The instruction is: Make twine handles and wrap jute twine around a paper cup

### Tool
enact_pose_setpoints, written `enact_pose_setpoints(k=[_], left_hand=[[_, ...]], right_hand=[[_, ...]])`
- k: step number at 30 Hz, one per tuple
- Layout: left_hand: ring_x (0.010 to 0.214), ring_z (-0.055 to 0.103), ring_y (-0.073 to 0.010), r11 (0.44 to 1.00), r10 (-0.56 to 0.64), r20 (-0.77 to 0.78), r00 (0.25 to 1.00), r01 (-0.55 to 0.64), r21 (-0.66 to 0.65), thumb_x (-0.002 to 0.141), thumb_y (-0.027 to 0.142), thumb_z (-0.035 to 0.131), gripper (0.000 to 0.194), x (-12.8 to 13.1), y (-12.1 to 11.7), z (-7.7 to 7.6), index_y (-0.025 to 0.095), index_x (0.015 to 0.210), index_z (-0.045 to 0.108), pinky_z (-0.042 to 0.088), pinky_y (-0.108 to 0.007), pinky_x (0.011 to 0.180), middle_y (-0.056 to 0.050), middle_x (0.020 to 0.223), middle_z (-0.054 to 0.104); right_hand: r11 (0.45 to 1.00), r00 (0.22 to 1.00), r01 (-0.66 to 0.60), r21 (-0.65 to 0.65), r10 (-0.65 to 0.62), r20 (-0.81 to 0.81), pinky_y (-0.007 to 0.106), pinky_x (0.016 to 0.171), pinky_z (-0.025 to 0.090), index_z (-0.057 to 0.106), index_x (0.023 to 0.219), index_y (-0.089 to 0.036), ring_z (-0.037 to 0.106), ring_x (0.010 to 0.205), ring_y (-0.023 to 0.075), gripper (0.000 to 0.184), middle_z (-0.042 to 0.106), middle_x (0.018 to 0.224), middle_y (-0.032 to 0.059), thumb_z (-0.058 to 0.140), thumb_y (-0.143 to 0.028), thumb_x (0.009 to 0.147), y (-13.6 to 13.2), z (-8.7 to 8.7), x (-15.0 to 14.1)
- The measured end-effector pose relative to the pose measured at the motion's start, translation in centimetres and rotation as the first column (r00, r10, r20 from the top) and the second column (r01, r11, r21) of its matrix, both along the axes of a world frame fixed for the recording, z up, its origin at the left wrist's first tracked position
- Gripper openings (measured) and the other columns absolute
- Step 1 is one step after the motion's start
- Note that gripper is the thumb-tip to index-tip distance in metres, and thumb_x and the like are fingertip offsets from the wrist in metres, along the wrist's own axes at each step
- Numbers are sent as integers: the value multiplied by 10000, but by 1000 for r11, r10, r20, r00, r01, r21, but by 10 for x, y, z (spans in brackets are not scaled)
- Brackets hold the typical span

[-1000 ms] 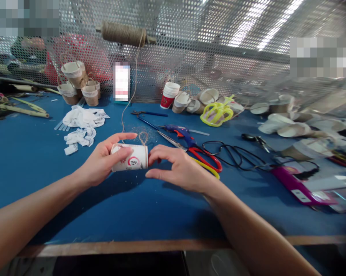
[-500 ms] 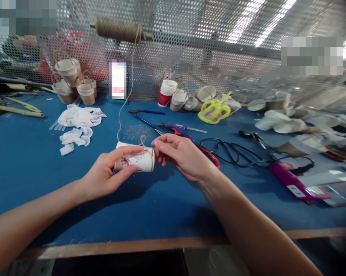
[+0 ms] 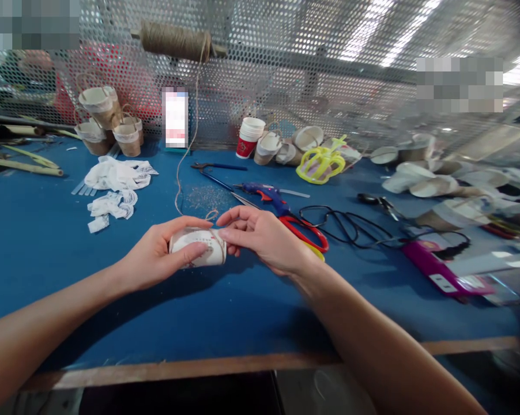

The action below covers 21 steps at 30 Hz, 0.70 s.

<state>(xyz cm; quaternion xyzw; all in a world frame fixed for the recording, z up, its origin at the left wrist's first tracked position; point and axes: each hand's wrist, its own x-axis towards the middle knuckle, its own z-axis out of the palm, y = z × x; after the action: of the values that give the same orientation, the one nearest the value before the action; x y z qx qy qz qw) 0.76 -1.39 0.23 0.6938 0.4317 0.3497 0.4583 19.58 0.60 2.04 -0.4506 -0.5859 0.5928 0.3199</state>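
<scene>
My left hand is wrapped around a white paper cup lying on its side, with printed marks partly under the thumb. Twine runs round the cup near its right end. There my right hand pinches, thumb and fingertips closed on the twine against the cup's edge. The exact grip is partly hidden by the fingers. A small loop of twine sticks up behind the cup. From the cup a long strand leads up to a twine spool mounted on the mesh panel.
Behind my right hand lie scissors, a blue glue gun with a black cable, and pliers. White lace strips lie left. Stacked cups, small brown pots and a yellow ribbon stand behind. A purple power strip lies right.
The cup has turned about its length in my left hand and sits slightly lower. My right thumb and fingers have moved left onto the cup's edge; the twine loop lies lower.
</scene>
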Motion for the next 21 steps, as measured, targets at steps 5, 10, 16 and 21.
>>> enact_pose_setpoints(k=[5,10,16,21], left_hand=[[593,522,-102,998,-55,-38,998,54,-7,781,370,545,342,0,1,0,157,1044,593,438,-179,525,-37,810,644],[555,497,-87,998,15,2,1000,-15,-61,752,387,577,325,2,2,-2,147,969,609,410,-161,488,-24,755,623],[529,537,-95,964,79,144,986,-38,-265,708,418,624,370,3,3,-7,144,955,598,425,-167,463,-24,702,628],[542,572,-101,949,100,192,976,-36,-314,700,412,642,359,1,5,-8,156,948,597,442,-173,472,-29,750,648]], right_hand=[[1000,1000,3,-5,-3,11,176,486,425,545,793,-141,515,473,48,121,559,519,-56,632,-161,712,2,-1,0],[1000,999,-20,5,20,31,181,486,437,545,786,-141,516,476,54,95,558,519,-53,613,-179,733,2,-4,-1],[966,982,77,245,-116,151,198,498,443,549,740,-146,541,513,70,126,605,615,-3,564,-265,779,21,0,16],[700,709,391,598,-643,289,224,522,421,553,707,-150,542,568,101,163,603,670,30,481,-254,810,60,14,62]])
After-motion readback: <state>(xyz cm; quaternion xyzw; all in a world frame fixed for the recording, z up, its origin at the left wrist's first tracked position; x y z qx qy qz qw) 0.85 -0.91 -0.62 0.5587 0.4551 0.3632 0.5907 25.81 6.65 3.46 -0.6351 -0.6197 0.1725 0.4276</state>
